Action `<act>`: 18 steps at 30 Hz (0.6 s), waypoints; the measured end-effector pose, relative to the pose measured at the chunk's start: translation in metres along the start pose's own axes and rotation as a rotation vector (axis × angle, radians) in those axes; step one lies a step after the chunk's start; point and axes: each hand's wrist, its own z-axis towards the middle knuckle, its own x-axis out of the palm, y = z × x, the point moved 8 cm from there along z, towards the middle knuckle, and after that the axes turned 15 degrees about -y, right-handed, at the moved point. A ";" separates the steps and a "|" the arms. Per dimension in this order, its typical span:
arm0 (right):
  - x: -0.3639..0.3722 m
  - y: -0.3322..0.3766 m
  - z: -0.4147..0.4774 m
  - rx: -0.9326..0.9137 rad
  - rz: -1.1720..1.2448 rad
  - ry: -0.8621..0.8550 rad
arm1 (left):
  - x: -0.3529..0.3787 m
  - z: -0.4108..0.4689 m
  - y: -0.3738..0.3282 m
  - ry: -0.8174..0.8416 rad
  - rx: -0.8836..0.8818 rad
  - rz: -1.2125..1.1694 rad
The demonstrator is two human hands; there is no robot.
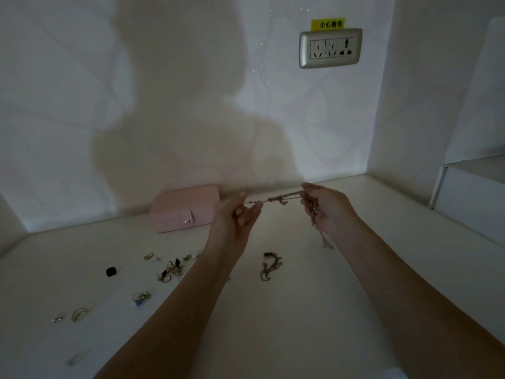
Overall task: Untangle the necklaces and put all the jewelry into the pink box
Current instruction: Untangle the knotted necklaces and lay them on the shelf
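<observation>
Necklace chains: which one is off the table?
The held chain, stretched between left hand and right hand; the heaped chain lies on the table.

Left arm: bare, reaching in from 7 o'clock, raised.
Left hand (237,217): thumb and forefinger pinch the chain (273,199) end, other fingers curled.
Right arm: bare, reaching in from 5 o'clock.
Right hand (328,209): at 3 o'clock of the left, fingers curled round the chain.

White tabletop (300,324) holds pink box (185,207), scattered rings (79,314), one chain (269,266).
</observation>
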 end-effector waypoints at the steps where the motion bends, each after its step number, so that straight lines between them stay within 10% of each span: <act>1: 0.005 -0.001 -0.002 0.037 0.014 0.047 | 0.001 -0.001 -0.001 -0.001 -0.017 -0.075; 9: 0.025 -0.012 -0.050 -0.056 -0.787 0.724 | -0.003 0.002 -0.013 0.063 -0.111 -0.025; 18: 0.047 -0.031 -0.064 -0.240 -0.793 0.734 | 0.010 -0.009 0.002 0.177 -0.058 0.274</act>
